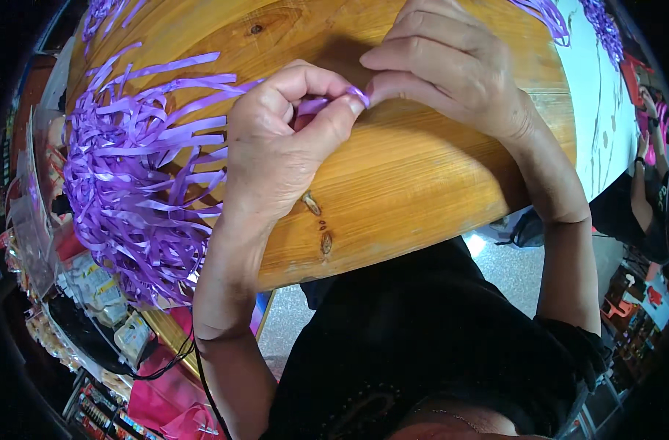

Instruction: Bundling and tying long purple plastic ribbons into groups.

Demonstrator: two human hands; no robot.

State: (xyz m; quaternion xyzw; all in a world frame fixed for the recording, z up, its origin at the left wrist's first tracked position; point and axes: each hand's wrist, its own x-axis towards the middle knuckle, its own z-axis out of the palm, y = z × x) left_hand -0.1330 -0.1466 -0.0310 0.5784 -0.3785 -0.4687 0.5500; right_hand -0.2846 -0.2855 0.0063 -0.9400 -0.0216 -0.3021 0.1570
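Above the wooden tabletop, my left hand (290,128) pinches a shiny purple ribbon (314,106) between thumb and curled forefinger. A small twist of this ribbon shows at the thumb tip. My right hand (448,70) meets it from the other side, its lowest fingertip pressed at the ribbon's end and its other fingers bent above. Part of that grip is hidden. Left of my left hand lies a large heap of purple ribbon strips (129,161), whose loose ends fan out toward my wrist.
The round wooden table (393,176) curves in front of me. More purple ribbon (543,16) lies at the far right, near a white marbled surface (606,125). Packaged goods (92,282) crowd the left side, with black cables below. Another person's arms (646,147) show at far right.
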